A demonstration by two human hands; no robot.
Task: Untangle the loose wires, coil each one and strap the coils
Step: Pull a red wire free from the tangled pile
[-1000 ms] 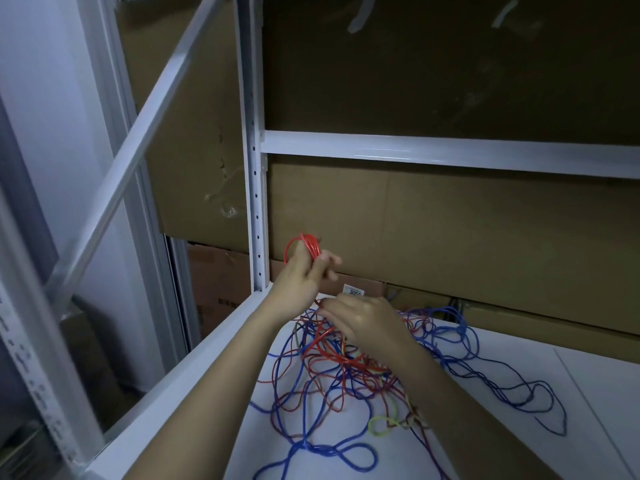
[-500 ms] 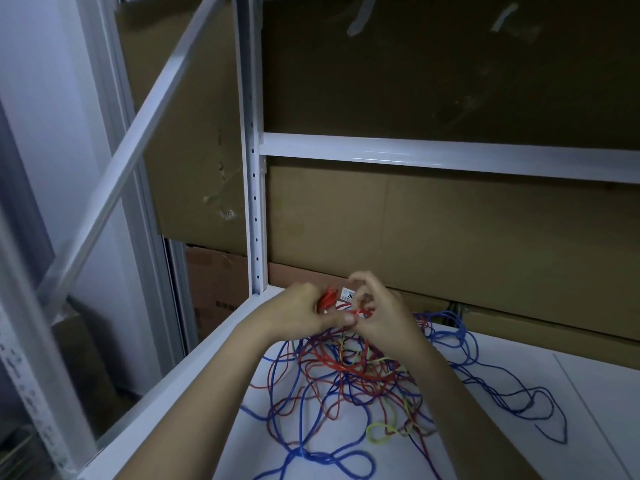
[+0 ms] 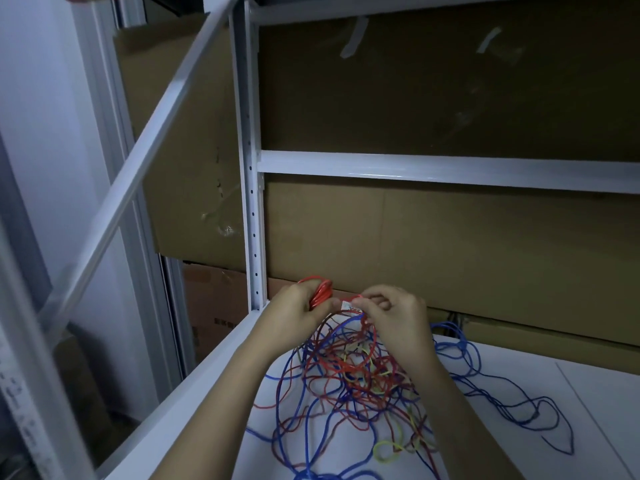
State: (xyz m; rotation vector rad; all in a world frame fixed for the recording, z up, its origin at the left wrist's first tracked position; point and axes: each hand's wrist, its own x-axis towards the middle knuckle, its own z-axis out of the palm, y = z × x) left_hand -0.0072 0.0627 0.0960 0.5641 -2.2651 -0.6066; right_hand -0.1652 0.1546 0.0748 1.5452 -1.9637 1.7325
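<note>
Head view, reading from the left: a pale wall and a diagonal white brace [image 3: 138, 161] run down toward the lower left corner; next comes the upright white post [image 3: 252, 188] of a metal rack, with a row of small holes down its face, and behind it sheets of brown cardboard [image 3: 433, 244] fill the back of the bay; a white crossbar [image 3: 433, 168] spans from the post to the right edge. Just right of the post's foot the left hand [image 3: 294, 313] is raised above the shelf, its fingers curled round a small red coil [image 3: 320, 292] of several turns, whose top loop shows above the knuckles; a single red strand leads from that coil across a short gap to the right hand [image 3: 391, 313], which pinches it between thumb and fingertips, close beside a small white label [image 3: 351, 307] whose print is too small to read. Below and between both hands a tangle of wires [image 3: 353, 379], red, blue and a few yellow-green, lies heaped on the white shelf [image 3: 588, 393]; one bright red loop hangs from the right hand into the heap; further right, loose blue wire [image 3: 519, 407] trails away from the heap in long bends across the shelf surface.
</note>
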